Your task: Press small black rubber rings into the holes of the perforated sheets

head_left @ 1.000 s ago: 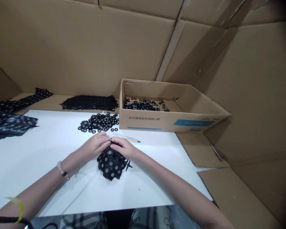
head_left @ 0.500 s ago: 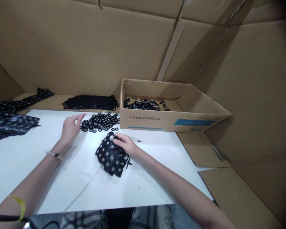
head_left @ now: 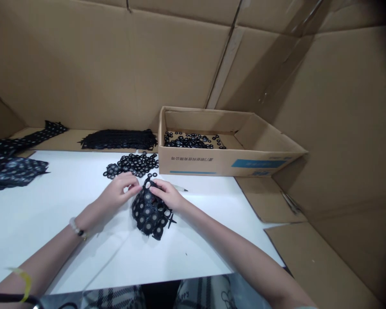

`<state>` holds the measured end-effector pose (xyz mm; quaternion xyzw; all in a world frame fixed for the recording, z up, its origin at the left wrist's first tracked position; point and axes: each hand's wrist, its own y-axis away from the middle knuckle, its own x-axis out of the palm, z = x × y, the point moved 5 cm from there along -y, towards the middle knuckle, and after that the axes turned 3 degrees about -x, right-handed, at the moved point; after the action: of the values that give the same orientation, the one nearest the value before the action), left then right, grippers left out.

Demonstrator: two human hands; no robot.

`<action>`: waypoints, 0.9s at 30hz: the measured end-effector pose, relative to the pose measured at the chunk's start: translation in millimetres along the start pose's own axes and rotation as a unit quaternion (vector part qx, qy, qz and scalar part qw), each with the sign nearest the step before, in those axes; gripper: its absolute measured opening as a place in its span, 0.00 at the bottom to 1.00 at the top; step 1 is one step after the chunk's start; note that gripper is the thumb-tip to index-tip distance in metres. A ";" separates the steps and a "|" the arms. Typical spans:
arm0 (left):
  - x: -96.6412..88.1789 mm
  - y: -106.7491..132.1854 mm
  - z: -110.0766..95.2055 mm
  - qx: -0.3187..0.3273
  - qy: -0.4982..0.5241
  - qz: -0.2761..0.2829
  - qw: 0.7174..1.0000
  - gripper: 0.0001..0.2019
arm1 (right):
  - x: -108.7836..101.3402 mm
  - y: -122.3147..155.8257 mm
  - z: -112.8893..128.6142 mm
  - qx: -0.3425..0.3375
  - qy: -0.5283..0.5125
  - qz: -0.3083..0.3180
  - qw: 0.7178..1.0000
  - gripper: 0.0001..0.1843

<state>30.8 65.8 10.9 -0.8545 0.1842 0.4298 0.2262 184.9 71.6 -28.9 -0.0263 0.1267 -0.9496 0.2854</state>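
On the white table [head_left: 212, 251], near its middle, lies a black sheet [head_left: 149, 213] covered with rows of round rings with grey centres. Its surface is somewhat bent, and a round opening can be seen close to its top edge. The right hand [head_left: 167, 194] grips this sheet at the upper right part, with the thumb on the upper face and the other fingers bent at the far edge. The left hand [head_left: 124, 187] is at the upper left edge of the sheet, its thumb and fingers curved toward each other; I cannot tell whether something is pinched between them. A bracelet of pale beads [head_left: 77, 228] is on the left wrist. Just beside the lower right border of the sheet is a small black star-shaped piece [head_left: 171, 222]. Behind the right hand, a pen [head_left: 182, 188] is partly hidden, with its dark tip pointing to the right. Beyond the left hand, a pile of loose black rings [head_left: 137, 163] is spread near an open cardboard box [head_left: 201, 162], which contains more rings [head_left: 189, 141]. To the left of this box, a stack of black sheets [head_left: 119, 139] lies along the cardboard wall [head_left: 83, 68].
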 end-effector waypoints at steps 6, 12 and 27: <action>15.6 2.1 -21.8 0.046 -0.014 0.053 0.997 0.18 | 0.7 0.9 1.8 0.019 -0.002 0.037 0.999 0.18; 10.9 0.9 -17.2 0.031 -0.014 0.038 0.999 0.17 | -1.8 1.4 -3.6 0.018 -0.019 0.038 0.999 0.17; 10.7 3.6 -19.4 0.081 -0.073 0.000 0.994 0.16 | -3.3 1.3 -15.8 0.109 -0.121 -0.022 0.986 0.20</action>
<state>47.6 50.9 11.6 -0.7999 0.2014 0.4747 0.3072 186.4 75.9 -44.5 -0.1127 -0.0134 -0.9535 0.2791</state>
